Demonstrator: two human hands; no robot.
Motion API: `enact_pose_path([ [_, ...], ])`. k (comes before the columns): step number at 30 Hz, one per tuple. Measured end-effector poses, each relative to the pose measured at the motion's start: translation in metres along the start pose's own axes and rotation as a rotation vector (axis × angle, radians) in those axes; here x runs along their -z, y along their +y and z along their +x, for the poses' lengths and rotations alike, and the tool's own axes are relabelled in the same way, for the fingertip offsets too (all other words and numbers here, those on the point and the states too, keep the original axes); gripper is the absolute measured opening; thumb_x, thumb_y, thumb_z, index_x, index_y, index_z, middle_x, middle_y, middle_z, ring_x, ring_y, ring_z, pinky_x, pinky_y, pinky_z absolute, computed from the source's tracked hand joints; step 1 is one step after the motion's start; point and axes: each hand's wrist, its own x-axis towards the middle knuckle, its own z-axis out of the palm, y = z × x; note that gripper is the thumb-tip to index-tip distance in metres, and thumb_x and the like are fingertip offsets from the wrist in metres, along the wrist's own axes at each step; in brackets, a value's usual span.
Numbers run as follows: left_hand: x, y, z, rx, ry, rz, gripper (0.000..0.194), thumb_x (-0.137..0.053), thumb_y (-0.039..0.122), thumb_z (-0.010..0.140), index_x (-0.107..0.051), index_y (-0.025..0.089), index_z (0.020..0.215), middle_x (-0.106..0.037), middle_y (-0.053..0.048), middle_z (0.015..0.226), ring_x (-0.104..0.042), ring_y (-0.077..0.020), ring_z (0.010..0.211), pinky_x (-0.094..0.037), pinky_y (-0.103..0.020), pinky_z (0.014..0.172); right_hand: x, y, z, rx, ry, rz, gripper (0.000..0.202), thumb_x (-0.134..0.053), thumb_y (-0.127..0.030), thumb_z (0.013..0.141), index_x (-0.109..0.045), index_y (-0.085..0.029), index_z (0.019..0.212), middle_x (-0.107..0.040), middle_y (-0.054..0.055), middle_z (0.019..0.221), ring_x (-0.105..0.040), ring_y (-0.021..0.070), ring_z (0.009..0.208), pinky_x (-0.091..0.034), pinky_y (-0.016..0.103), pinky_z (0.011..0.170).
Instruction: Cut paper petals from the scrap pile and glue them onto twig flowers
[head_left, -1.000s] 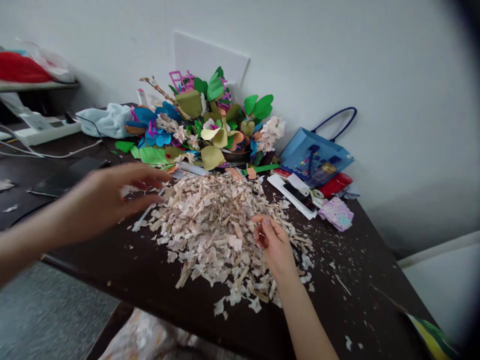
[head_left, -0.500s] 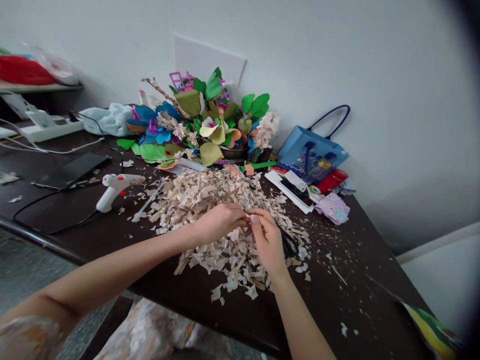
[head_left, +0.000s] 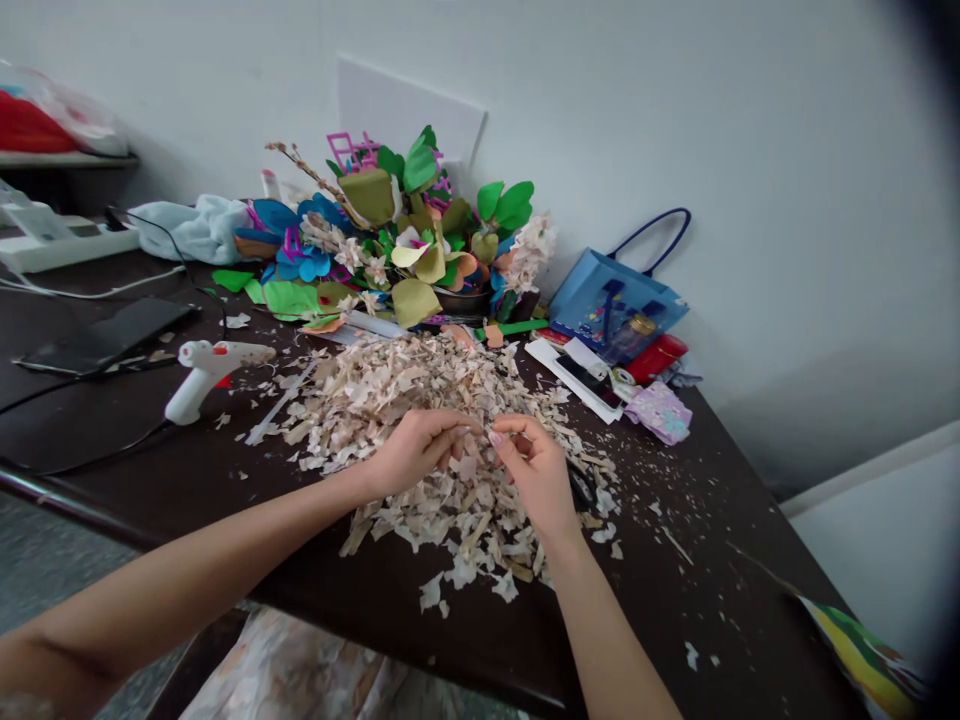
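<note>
My left hand (head_left: 424, 450) and my right hand (head_left: 534, 470) meet fingertip to fingertip over a heap of torn cream paper scraps (head_left: 390, 380). Both hands are closed in a pinch. Whatever sits between the fingertips is too small to make out. Black scissor handles (head_left: 581, 487) show partly from behind my right hand, half buried in the scraps. Left of the heap lies a white glue gun (head_left: 206, 378) with a red trigger, and a clear glue stick (head_left: 281, 402) rests at the heap's edge.
Behind the heap stands a colourful arrangement of felt flowers (head_left: 416, 230). A blue bag (head_left: 615, 300), a phone (head_left: 589, 378) and a floral cloth (head_left: 660, 412) are at the right. A dark tablet (head_left: 105, 335) and a power strip (head_left: 67, 245) with cables lie left.
My fingertips have drawn slightly apart, the left hand shifting a little left. The camera view has turned slightly, so the table's things sit further left.
</note>
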Motion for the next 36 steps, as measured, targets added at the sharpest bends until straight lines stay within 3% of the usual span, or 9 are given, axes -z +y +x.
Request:
enact_pose_path([
  [6,-0.006,0.0,-0.002,0.062,0.025,-0.114,0.025,-0.047,0.02,0.09,-0.053,0.013,0.113,-0.066,-0.005,0.084,-0.063,-0.0102,0.063,-0.052,-0.02,0.057,-0.004,-0.003,-0.003,0.025,-0.028,-0.016,0.016,-0.056,-0.036,0.085,-0.062,-0.02,0.086,-0.057,0.007,0.102,-0.052,0.0125,0.059,-0.041,0.025,0.046],
  [9,-0.008,-0.001,-0.003,-0.015,0.056,0.024,0.025,-0.054,0.015,0.085,-0.055,0.014,0.11,-0.066,-0.006,0.089,-0.065,-0.0129,0.075,-0.054,-0.023,0.068,-0.004,-0.002,-0.004,0.067,-0.029,-0.015,0.017,-0.054,-0.035,0.087,-0.063,-0.021,0.083,-0.057,0.008,0.104,-0.053,0.0135,0.061,-0.042,0.026,0.047],
  [14,-0.01,-0.004,-0.005,-0.147,0.102,0.263,0.016,-0.06,0.019,0.084,-0.06,0.015,0.099,-0.063,-0.004,0.084,-0.061,-0.0109,0.069,-0.05,-0.02,0.065,-0.009,-0.009,-0.01,0.133,-0.044,-0.112,0.02,-0.05,-0.033,0.089,-0.063,-0.021,0.081,-0.056,0.009,0.102,-0.055,0.0161,0.067,-0.046,0.029,0.055],
  [19,-0.005,-0.003,-0.004,-0.165,0.094,0.402,0.015,-0.049,0.018,0.091,-0.061,0.014,0.083,-0.063,-0.004,0.076,-0.061,-0.0141,0.069,-0.047,-0.022,0.062,-0.005,-0.021,-0.013,0.205,-0.089,-0.212,0.02,-0.049,-0.03,0.09,-0.068,-0.022,0.09,-0.06,0.009,0.104,-0.059,0.0174,0.07,-0.046,0.028,0.051],
  [23,0.002,0.002,-0.001,-0.099,0.051,0.307,0.022,-0.043,0.02,0.093,-0.063,0.014,0.085,-0.064,-0.005,0.075,-0.06,-0.0114,0.06,-0.046,-0.021,0.056,0.02,-0.02,-0.002,0.111,0.207,-0.075,0.021,-0.055,-0.035,0.088,-0.066,-0.023,0.102,-0.064,0.004,0.076,-0.054,0.0124,0.05,-0.042,0.024,0.042],
  [27,0.003,0.002,0.0,-0.025,0.03,0.16,0.026,-0.039,0.02,0.094,-0.064,0.013,0.088,-0.064,-0.004,0.07,-0.058,-0.0083,0.051,-0.047,-0.018,0.049,0.049,-0.01,0.011,0.229,0.581,0.025,0.02,-0.061,-0.037,0.083,-0.063,-0.018,0.09,-0.06,0.0,0.068,-0.045,0.0079,0.042,-0.034,0.021,0.038],
  [30,0.001,0.001,-0.001,0.012,0.027,0.058,0.024,-0.042,0.019,0.092,-0.065,0.012,0.09,-0.068,-0.005,0.075,-0.064,-0.0093,0.056,-0.052,-0.017,0.053,0.058,-0.006,0.013,0.234,0.666,-0.118,0.027,-0.06,-0.042,0.084,-0.058,-0.018,0.071,-0.042,-0.008,0.044,-0.036,0.008,0.035,-0.029,0.022,0.038],
  [33,0.0,0.002,-0.002,0.071,0.039,0.02,0.02,-0.05,0.021,0.089,-0.068,0.012,0.085,-0.069,-0.005,0.072,-0.067,-0.011,0.059,-0.054,-0.019,0.055,0.05,-0.009,0.007,0.206,0.537,-0.269,0.036,-0.055,-0.043,0.087,-0.051,-0.021,0.058,-0.038,-0.007,0.04,-0.036,0.0101,0.037,-0.03,0.024,0.04],
  [36,0.0,0.003,-0.002,0.095,0.045,0.043,0.019,-0.057,0.027,0.086,-0.068,0.013,0.078,-0.068,-0.003,0.064,-0.065,-0.0113,0.054,-0.053,-0.019,0.052,0.03,-0.014,-0.002,0.239,0.212,-0.332,0.02,-0.055,-0.034,0.088,-0.058,-0.021,0.073,-0.051,-0.003,0.054,-0.043,0.0121,0.044,-0.033,0.025,0.043],
])
